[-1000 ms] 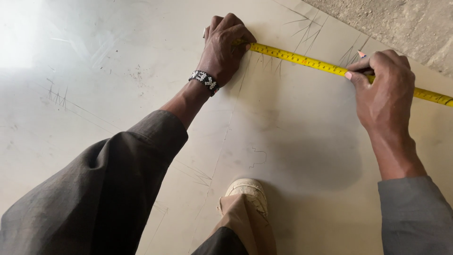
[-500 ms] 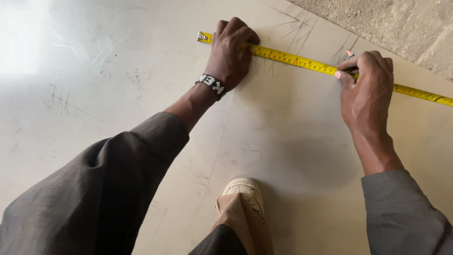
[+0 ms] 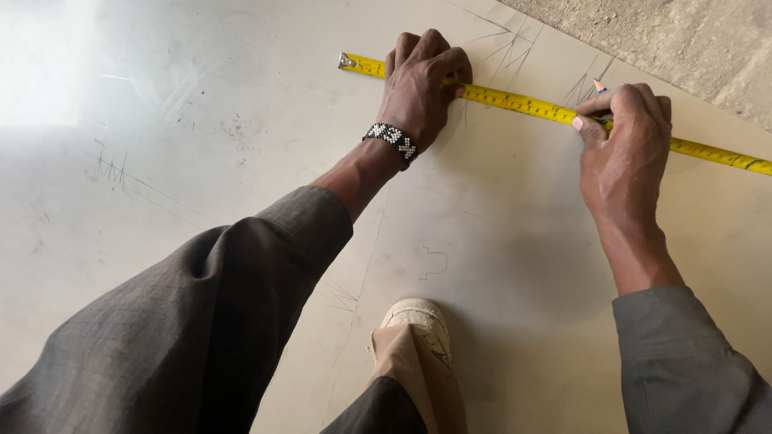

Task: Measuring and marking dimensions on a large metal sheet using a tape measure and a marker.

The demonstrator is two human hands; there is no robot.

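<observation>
A yellow tape measure [image 3: 523,103] lies stretched flat across a pale metal sheet [image 3: 241,145], running from its steel end hook [image 3: 347,60] at about 11 o'clock down toward 3 o'clock, where it leaves the view. The left hand [image 3: 418,88] presses down on the blade near the hook end, fingers curled over it; a beaded black-and-white bracelet [image 3: 392,141] sits on that wrist. The right hand [image 3: 623,149] has its grip closed around a pencil [image 3: 600,86], tip up against the blade's far edge, palm resting on the tape.

The blade looks thin, light and springy, likely to slide or curl on the smooth sheet, so it is best pinned flat from above near each working point. The sheet looks stiff and slick, with scratch marks. A tan shoe [image 3: 418,321] stands on it at 6 o'clock.
</observation>
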